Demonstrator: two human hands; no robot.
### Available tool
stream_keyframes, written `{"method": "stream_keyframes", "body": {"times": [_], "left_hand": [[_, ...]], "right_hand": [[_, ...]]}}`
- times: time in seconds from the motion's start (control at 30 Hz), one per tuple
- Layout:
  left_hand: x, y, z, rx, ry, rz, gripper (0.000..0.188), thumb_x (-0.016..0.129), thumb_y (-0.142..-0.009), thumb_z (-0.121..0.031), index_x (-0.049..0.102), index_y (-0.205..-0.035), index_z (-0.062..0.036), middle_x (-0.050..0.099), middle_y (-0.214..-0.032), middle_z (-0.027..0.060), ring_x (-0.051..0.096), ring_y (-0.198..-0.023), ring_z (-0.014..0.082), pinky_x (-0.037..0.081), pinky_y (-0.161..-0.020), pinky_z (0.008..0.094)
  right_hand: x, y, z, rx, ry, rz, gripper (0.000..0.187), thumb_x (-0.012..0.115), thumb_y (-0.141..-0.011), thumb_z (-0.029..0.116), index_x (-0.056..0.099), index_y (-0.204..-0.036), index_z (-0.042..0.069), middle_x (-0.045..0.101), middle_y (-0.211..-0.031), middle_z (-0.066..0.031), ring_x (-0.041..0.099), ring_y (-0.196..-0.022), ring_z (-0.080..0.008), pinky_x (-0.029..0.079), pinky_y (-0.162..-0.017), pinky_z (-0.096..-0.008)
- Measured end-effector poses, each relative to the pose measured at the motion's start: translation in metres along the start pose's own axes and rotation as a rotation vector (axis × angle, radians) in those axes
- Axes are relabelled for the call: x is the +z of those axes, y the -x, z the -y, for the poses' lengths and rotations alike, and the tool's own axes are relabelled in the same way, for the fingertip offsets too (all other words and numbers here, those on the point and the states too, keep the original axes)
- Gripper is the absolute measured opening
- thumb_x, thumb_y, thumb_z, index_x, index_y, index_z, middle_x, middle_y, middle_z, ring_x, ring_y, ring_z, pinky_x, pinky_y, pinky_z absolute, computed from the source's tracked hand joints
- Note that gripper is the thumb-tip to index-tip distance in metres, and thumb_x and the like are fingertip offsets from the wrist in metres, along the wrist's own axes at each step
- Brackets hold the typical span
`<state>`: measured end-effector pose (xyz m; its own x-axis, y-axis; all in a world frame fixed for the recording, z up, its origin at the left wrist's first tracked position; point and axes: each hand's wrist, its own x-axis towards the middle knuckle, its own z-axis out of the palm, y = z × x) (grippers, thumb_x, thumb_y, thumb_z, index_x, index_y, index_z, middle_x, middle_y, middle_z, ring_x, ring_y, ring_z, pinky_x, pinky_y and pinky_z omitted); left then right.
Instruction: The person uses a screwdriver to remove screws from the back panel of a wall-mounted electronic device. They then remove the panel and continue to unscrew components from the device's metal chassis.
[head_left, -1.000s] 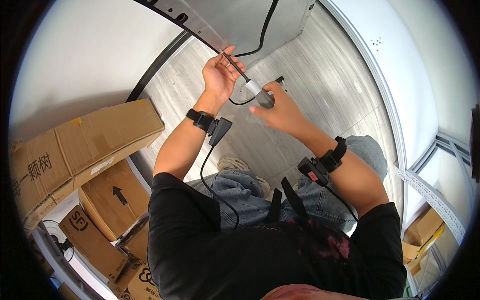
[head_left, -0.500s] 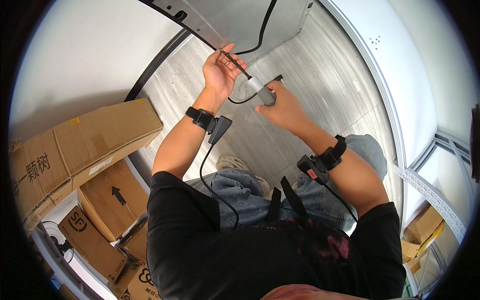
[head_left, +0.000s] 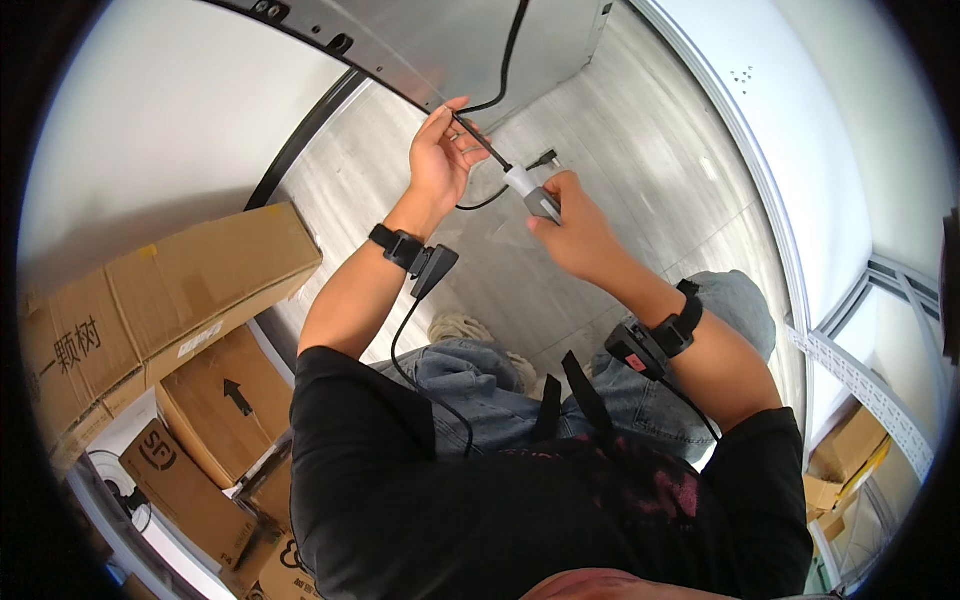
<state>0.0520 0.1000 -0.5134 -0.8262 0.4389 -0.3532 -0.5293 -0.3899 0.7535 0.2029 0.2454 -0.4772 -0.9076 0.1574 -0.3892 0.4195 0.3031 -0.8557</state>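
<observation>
My right hand (head_left: 580,225) is wrapped round the grey-and-white handle of a screwdriver (head_left: 533,192). Its long dark shaft slants up and left to the lower edge of a grey metal panel (head_left: 400,50). At that edge, the thumb and forefinger of my left hand (head_left: 438,160) close about the shaft's tip, the palm turned up and the other fingers loosely curled beneath. Whether a screw sits at the tip is too small to make out. A black cable (head_left: 508,60) hangs across the panel, and a plug (head_left: 545,158) on a black cord lies on the floor beyond the handle.
Cardboard boxes (head_left: 200,270) are stacked at my left beside a white wall (head_left: 200,100). A metal shelf frame (head_left: 860,365) with more cartons stands at the right. My legs and shoes (head_left: 460,328) are below on the grey wood-patterned floor (head_left: 660,130). Cabled black devices are strapped to both wrists.
My right hand has turned with the screwdriver handle and shifted slightly right and down. The left hand stays near the tip, its thumb and forefinger drawn closer round it. The view has shifted slightly.
</observation>
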Motion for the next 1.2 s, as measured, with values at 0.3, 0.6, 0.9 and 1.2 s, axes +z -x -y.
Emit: {"method": "stream_keyframes", "body": {"times": [0.3, 0.6, 0.9, 1.2], "left_hand": [[0.051, 0.002, 0.028, -0.09, -0.152, 0.167, 0.023, 0.045, -0.096, -0.019, 0.054, -0.108, -0.0018, 0.062, -0.083, 0.0098, 0.065, -0.071, 0.021, 0.054, -0.06, 0.029], [0.17, -0.068, 0.108, -0.249, 0.041, 0.318, 0.023, 0.048, -0.095, -0.019, 0.055, -0.109, -0.0017, 0.055, -0.079, 0.002, 0.053, -0.07, 0.0131, 0.045, -0.064, 0.0257], [0.298, -0.183, 0.26, 0.225, -0.638, 0.104, 0.016, 0.071, -0.079, -0.007, 0.07, -0.093, 0.0011, 0.061, -0.075, -0.0003, 0.053, -0.068, 0.0078, 0.044, -0.062, 0.0229], [0.312, -0.232, 0.339, 0.32, -0.735, -0.112, 0.019, 0.076, -0.072, -0.008, 0.073, -0.09, -0.0039, 0.059, -0.071, 0.0016, 0.051, -0.061, 0.0106, 0.045, -0.058, 0.0257]], "right_hand": [[-0.109, 0.038, -0.019, 0.193, -0.097, 0.157, 0.033, 0.061, -0.086, 0.017, 0.045, -0.111, 0.003, 0.061, -0.095, -0.0142, 0.058, -0.078, -0.0232, 0.044, -0.069, -0.0364], [-0.209, 0.07, -0.062, 0.388, -0.427, -0.103, 0.028, 0.056, -0.083, 0.021, 0.053, -0.103, 0.002, 0.055, -0.079, -0.0065, 0.052, -0.062, -0.0133, 0.042, -0.056, -0.0278], [-0.281, 0.099, -0.078, 0.206, -1.086, -0.498, 0.025, 0.047, -0.085, 0.019, 0.048, -0.103, 0.002, 0.055, -0.074, -0.0068, 0.051, -0.056, -0.0121, 0.041, -0.05, -0.0259], [-0.297, 0.097, -0.066, 0.102, -1.409, -0.513, 0.031, 0.047, -0.083, 0.019, 0.043, -0.108, 0.002, 0.056, -0.077, -0.01, 0.053, -0.056, -0.0162, 0.042, -0.049, -0.0289]]}}
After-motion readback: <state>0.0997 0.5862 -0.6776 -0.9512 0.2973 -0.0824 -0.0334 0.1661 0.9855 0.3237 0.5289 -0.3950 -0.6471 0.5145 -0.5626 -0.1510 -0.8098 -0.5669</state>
